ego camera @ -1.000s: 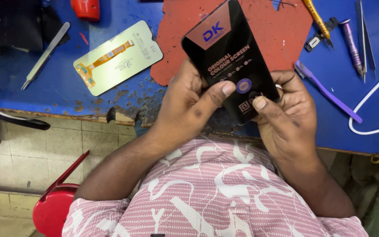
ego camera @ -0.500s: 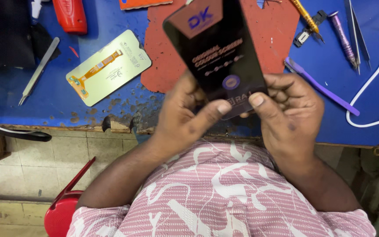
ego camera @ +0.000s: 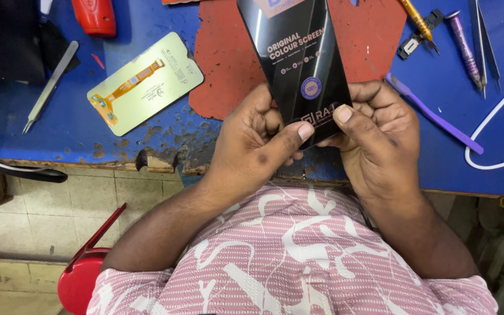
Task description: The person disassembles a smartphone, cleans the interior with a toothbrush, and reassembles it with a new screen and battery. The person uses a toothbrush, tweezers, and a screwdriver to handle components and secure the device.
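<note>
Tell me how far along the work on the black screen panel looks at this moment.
Early. Done: a second panel, gold-backed with its flex cable, lies apart on the blue bench. In hand: the left hand and right hand pinch the black screen panel at its lower end, thumbs on its face. Left: its stickered film looks unpeeled; tweezers lie untouched.

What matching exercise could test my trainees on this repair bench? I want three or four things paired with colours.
Things:
1. screen panel held in both hands
2. mat under it
3. pry tool right of the hands
4. cable at the right edge

Colours:
a. white
b. black
c. purple
d. red

Pairs: 1-b, 2-d, 3-c, 4-a
</note>
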